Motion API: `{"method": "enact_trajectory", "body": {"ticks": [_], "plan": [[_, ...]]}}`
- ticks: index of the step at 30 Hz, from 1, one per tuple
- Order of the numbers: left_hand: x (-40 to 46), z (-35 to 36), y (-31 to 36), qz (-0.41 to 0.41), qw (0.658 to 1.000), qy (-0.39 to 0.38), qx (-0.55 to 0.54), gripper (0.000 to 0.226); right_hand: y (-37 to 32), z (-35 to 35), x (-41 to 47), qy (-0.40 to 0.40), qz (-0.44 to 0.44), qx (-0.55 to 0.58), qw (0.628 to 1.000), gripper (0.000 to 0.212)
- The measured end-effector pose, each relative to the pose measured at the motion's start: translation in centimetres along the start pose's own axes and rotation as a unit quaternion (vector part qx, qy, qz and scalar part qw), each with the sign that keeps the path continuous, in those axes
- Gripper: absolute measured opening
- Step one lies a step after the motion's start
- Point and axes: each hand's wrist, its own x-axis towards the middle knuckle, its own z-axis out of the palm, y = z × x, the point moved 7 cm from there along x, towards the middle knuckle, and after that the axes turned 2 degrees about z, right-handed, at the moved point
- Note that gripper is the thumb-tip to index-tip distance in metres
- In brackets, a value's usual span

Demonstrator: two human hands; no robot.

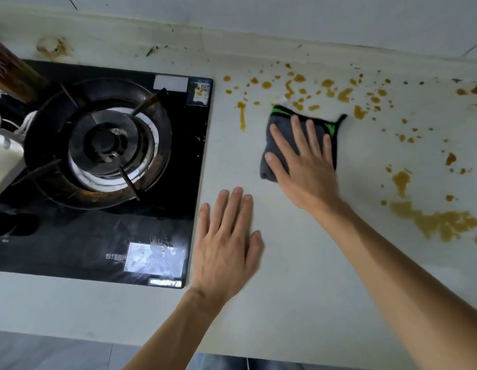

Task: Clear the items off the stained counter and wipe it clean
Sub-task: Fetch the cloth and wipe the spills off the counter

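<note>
grey cloth [281, 129] under right hand's fingers [298, 134]

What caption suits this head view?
Right hand presses a grey cloth onto the orange-stained counter; left hand rests flat beside the stove.

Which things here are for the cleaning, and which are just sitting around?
For the job: grey cloth under the right hand; orange stains; white counter; left hand, resting flat.

Just there: gas stove; white cables.
</note>
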Motion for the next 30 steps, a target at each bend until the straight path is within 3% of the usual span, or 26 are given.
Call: {"method": "enact_trajectory", "body": {"ticks": [5, 14, 21, 25, 30], "plan": [[-0.2, 0.3, -0.5, 0.008, 1.000, -0.002, -0.018, 0.068, -0.6, 0.8, -3.8, -0.034, -0.029, -0.017, 0.999, 0.065], [-0.4, 1.0, -0.8, 0.012, 1.000, 0.029, -0.003, 0.072, -7.6, -0.1, 6.1, -0.019, -0.098, 0.020, 0.995, 0.062], [-0.2, 0.9, -0.8, 0.012, 0.999, 0.033, -0.004, 0.072, -0.8, -0.5, 5.4, -0.019, 0.035, 0.026, 0.999, 0.064], [-0.3, 0.8, -0.7, 0.012, 0.999, 0.046, -0.014, 0.073, -4.0, -0.2, 3.5, -0.021, -0.011, 0.005, 1.000, 0.063], [-0.3, 0.9, -0.8, 0.018, 0.998, 0.056, -0.004, 0.073, -8.5, -0.6, 9.1, -0.020, -0.062, 0.026, 0.998, 0.061]]}}
